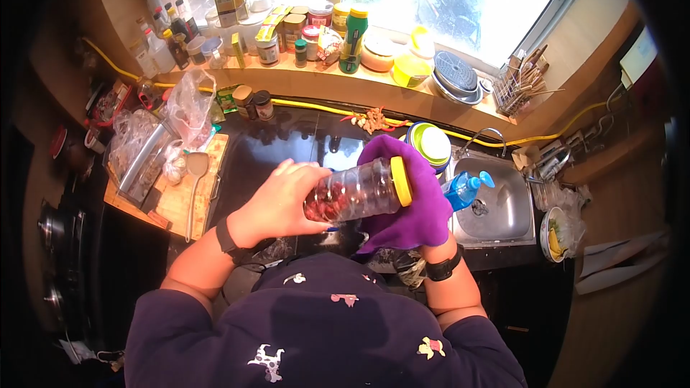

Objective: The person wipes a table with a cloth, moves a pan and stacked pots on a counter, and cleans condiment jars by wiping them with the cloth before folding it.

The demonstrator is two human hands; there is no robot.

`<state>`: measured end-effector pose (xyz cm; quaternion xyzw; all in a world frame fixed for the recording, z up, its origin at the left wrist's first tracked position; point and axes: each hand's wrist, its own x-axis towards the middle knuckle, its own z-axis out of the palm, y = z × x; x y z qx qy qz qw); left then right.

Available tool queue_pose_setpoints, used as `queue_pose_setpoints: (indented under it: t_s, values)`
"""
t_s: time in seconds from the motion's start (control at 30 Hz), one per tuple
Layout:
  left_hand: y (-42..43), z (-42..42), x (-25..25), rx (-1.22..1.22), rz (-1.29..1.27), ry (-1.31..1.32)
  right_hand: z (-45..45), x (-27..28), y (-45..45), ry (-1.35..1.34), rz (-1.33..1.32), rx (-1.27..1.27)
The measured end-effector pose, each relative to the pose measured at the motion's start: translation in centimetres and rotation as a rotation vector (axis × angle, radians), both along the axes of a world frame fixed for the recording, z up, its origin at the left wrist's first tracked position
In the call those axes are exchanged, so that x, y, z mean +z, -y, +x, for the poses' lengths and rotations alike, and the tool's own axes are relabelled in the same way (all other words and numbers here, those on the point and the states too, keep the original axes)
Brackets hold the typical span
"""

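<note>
A clear plastic jar (363, 192) with a yellow lid (401, 181) lies tilted on its side in the air before my chest. Dark red pieces sit at its bottom end. My left hand (286, 200) is closed around that end. A purple cloth (413, 226) covers my right hand (431, 230) and hangs behind and beside the lid, touching it. The fingers of this hand are hidden under the fabric, bunched at the cloth. Just right of the cloth stands a blue pump bottle (461, 190).
A steel sink (496, 205) lies to the right, with stacked bowls (431, 145) at its back left corner. On the left, a cutting board (169, 197) bears a spatula (195, 179), a cleaver and plastic bags. Several jars and a green canister (353, 39) line the windowsill.
</note>
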<state>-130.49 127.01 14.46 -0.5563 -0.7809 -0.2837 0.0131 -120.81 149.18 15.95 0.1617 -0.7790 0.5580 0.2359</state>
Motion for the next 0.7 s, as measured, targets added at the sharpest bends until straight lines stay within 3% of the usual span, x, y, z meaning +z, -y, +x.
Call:
queue_pose_setpoints:
  t_s: [0.07,0.2,0.27,0.33,0.4,0.47,0.53,0.67,0.7]
  values:
    - [-0.6,1.0,-0.5,-0.013,0.025,0.241,-0.2,0.9,0.2,-0.075,0.165,-0.051]
    - [-2.4,1.6,-2.0,-0.032,0.167,0.313,-0.8,3.1,1.5,-0.063,0.126,-0.020]
    - [-3.4,1.8,-2.0,-0.113,0.237,0.443,-1.2,4.0,1.4,0.103,0.052,0.044]
    - [-4.8,2.0,-1.7,-0.271,0.336,0.675,-0.6,2.9,2.7,0.085,-0.131,-0.036]
    - [-5.4,2.4,-2.0,-0.247,0.405,0.859,-0.5,2.0,2.9,0.090,-0.271,-0.018]
    - [-5.8,1.7,-2.6,-0.211,0.456,0.923,-1.0,-0.2,1.9,0.140,-0.040,-0.085]
    - [-5.8,1.3,-2.4,-0.104,0.450,0.708,-1.1,-1.4,1.8,0.122,0.204,-0.148]
    - [-5.0,-0.3,-2.8,0.058,0.403,0.246,-2.1,-4.3,1.4,0.172,0.150,-0.010]
    - [-4.8,-0.6,-2.7,0.102,0.401,0.103,-2.3,-4.8,1.6,0.283,-0.161,0.047]
